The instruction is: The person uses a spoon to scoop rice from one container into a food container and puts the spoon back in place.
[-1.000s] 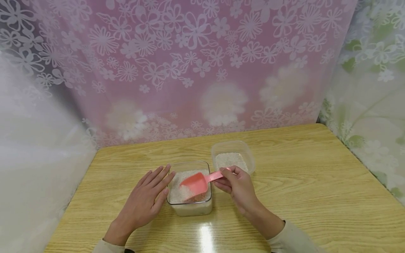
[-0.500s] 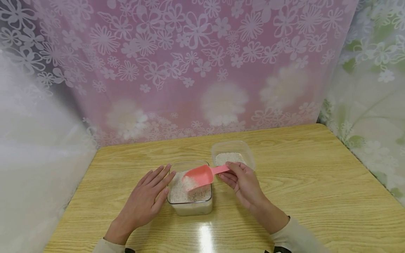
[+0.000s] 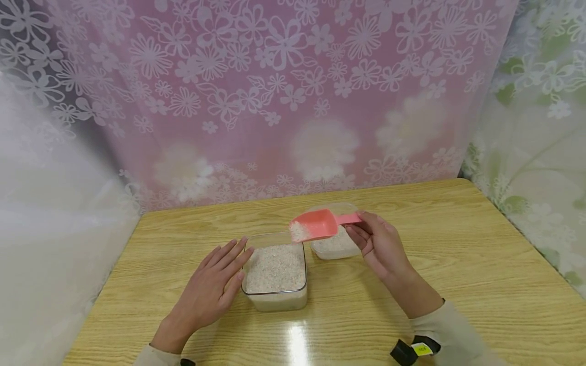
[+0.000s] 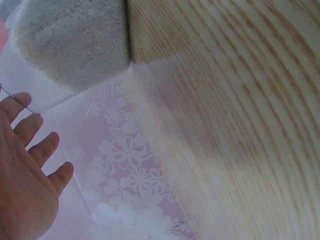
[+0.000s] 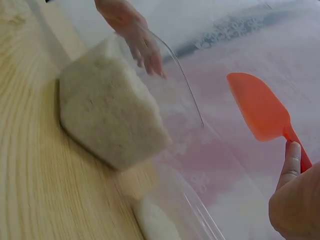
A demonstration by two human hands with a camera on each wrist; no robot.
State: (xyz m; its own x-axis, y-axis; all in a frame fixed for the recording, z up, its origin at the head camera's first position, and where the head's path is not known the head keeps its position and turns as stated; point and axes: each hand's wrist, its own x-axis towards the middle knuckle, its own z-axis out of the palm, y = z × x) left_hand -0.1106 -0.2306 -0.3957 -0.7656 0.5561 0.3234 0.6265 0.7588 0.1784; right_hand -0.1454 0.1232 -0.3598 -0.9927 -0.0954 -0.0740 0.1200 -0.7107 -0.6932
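My right hand (image 3: 382,246) pinches the handle of a pink scoop (image 3: 322,222), whose bowl carries some white rice (image 3: 299,231) near its lip. The scoop is raised level over the gap between two containers. A clear square container (image 3: 274,301), well filled with rice, stands in front of me. My left hand (image 3: 208,287) rests with straight fingers against its left rim; in the left wrist view the fingertips (image 4: 32,122) meet the rim edge. Behind and to the right is a smaller clear plastic container (image 3: 336,254) with a lower layer of rice, partly hidden by the scoop and right hand.
Both containers stand on a wood-grain table (image 3: 458,254). A pink floral curtain (image 3: 274,101) hangs along the far edge, with pale sheets (image 3: 46,229) at the sides. A black strap with a yellow label (image 3: 421,349) is on the right wrist.
The right hand has lifted the scoop with rice out of the larger container and carried it up, back and right toward the smaller one. The left hand has stayed in place.
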